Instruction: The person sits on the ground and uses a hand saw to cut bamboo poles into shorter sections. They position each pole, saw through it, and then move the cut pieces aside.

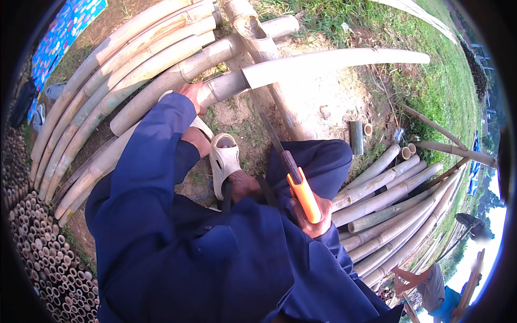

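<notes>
A thick bamboo pole (323, 65) lies across other poles, its right part bright in the sun. My left hand (191, 97) is closed round its shaded left part. The fingers of my right hand (318, 216) wrap the orange handle of a hand saw (305, 196). From there the blade runs up and away to the pole, with its far end at the pole's underside, a short way right of my left hand. Whether the teeth are in a cut I cannot tell. A supporting bamboo post (257, 40) passes underneath.
Long bamboo poles (116, 67) lie at the left, more poles (398, 215) at the right. Stacked bamboo ends (48, 242) fill the lower left. Short cut pieces (356, 137) rest on sawdust-strewn ground. My sandalled foot (225, 156) is below the pole. Another person (431, 288) is at lower right.
</notes>
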The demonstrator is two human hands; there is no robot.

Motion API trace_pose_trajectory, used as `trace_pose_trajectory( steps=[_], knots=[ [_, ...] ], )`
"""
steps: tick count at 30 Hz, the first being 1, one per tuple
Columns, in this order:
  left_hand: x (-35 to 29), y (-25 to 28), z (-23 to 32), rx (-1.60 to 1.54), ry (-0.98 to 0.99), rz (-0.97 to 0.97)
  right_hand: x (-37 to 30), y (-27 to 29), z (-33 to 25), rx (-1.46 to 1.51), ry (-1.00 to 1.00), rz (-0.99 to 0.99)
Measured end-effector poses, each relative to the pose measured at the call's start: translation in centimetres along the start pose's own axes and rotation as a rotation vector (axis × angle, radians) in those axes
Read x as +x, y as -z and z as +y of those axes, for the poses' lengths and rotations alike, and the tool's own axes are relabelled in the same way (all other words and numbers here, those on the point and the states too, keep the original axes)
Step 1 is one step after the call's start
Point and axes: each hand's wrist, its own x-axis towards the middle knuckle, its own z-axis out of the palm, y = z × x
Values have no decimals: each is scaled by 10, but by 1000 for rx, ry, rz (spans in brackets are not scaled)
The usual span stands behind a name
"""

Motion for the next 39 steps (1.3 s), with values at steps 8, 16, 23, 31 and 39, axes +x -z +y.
trace_pose_trajectory(
  steps=[8, 16, 23, 31, 39],
  knots=[
    [9, 7, -3, -127, 3, -117, 5, -7, -8, 19, -90, -16],
    [7, -6, -14, -111, -68, -98, 31, -30, -13, 153, -219, -78],
    [-14, 18, 25, 82, -31, -66, 27, -13, -8, 161, -234, -34],
    [-18, 18, 27, 100, 19, -136, -13, 0, 3, 154, -156, -44],
    [-12, 14, 13, 47, 17, -118, 49, -49, 15, 247, -210, -27]
  ],
)
